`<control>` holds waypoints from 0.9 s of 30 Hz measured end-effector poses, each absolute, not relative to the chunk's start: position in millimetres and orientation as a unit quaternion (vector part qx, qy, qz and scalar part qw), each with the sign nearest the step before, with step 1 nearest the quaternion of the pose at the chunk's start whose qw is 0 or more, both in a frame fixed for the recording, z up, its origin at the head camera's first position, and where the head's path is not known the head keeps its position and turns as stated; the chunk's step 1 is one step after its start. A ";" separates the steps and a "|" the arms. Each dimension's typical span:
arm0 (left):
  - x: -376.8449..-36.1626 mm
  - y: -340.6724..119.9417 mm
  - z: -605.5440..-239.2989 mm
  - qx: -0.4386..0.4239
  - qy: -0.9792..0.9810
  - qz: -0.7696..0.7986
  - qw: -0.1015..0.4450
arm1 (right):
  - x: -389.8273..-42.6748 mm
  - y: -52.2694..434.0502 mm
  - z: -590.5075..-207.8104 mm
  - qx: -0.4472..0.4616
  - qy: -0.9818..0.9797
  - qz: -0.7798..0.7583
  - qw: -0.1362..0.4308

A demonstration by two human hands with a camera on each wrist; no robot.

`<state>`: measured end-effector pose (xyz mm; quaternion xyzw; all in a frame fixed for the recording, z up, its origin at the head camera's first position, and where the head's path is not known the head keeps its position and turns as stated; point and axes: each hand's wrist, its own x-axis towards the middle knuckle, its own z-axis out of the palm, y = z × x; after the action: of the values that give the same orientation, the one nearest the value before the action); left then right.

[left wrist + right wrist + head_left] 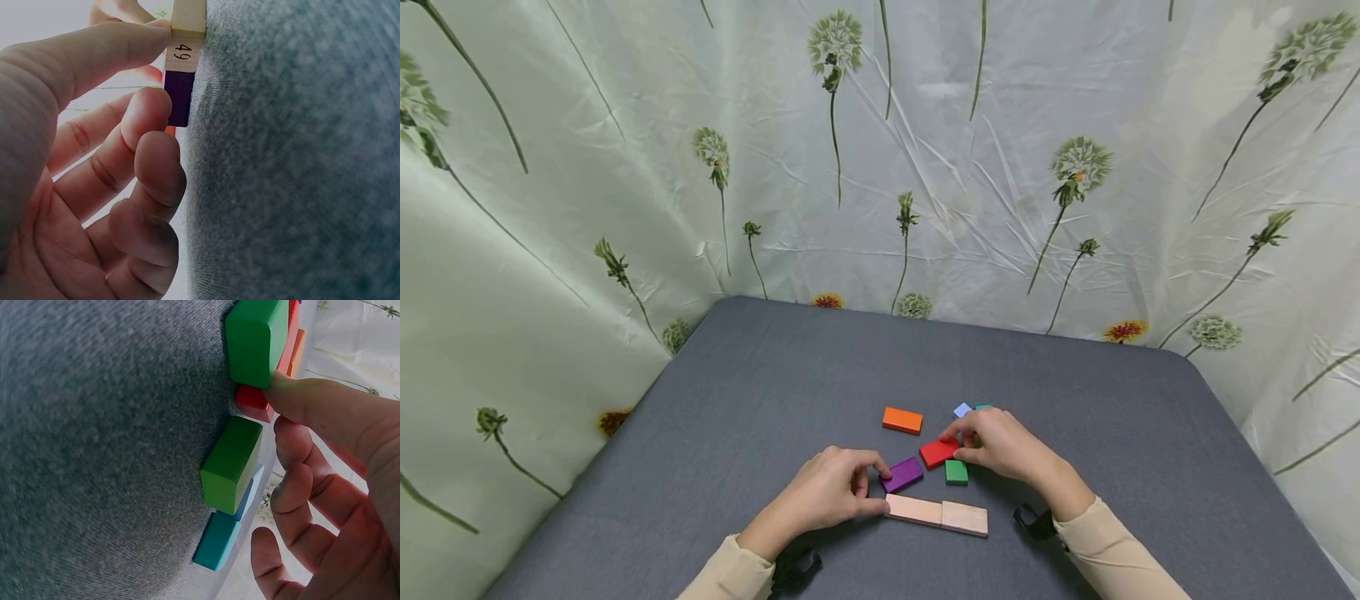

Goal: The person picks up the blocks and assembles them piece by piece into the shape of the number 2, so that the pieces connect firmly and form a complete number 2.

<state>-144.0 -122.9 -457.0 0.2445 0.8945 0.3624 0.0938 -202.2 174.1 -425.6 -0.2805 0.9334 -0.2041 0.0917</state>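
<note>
Two hands work low on the grey table (pixel 715 417), close together among a small cluster of coloured blocks.

Your left hand (pixel 827 496) rests on the cloth with its fingers curled. Its thumb tip touches the near end of the pale wooden block (pixel 913 509), and a fingertip meets the purple block (pixel 902 474) just beyond it. The left wrist view shows that purple block (pixel 179 100) pressed between a finger and the numbered wooden end marked 49, so the hand pinches it lightly. A second pale block (pixel 965 518) lies end to end with the first, on the far side from your thumb.

Your right hand (pixel 1000 446) pinches the red block (pixel 938 452) between thumb and fingers, on the side toward your left hand. The green block (pixel 956 472) sits just under its thumb, touching or nearly touching the red one. Past the fingertips lie a light blue block (pixel 962 410) and a teal block (pixel 983 407), mostly hidden by the knuckles. The orange block (pixel 902 420) lies apart, beyond both hands.
</note>
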 end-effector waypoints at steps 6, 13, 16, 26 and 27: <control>-144.2 -123.2 -457.5 0.244 0.894 0.365 0.094 | -201.7 174.2 -425.2 -0.284 0.931 -0.204 0.100; -144.4 -122.8 -457.5 0.244 0.893 0.366 0.092 | -201.7 174.8 -425.2 -0.286 0.932 -0.200 0.097; -144.6 -122.8 -457.4 0.244 0.893 0.368 0.091 | -201.7 175.0 -425.0 -0.287 0.931 -0.202 0.100; -144.8 -122.7 -457.5 0.241 0.892 0.370 0.096 | -201.6 175.1 -423.9 -0.287 0.929 -0.209 0.106; -144.9 -122.7 -457.7 0.241 0.892 0.369 0.096 | -201.5 175.3 -424.0 -0.287 0.929 -0.210 0.106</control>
<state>-144.9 -122.7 -457.7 0.2408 0.8925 0.3693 0.0956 -201.5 175.3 -424.0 -0.2869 0.9288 -0.2095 0.1058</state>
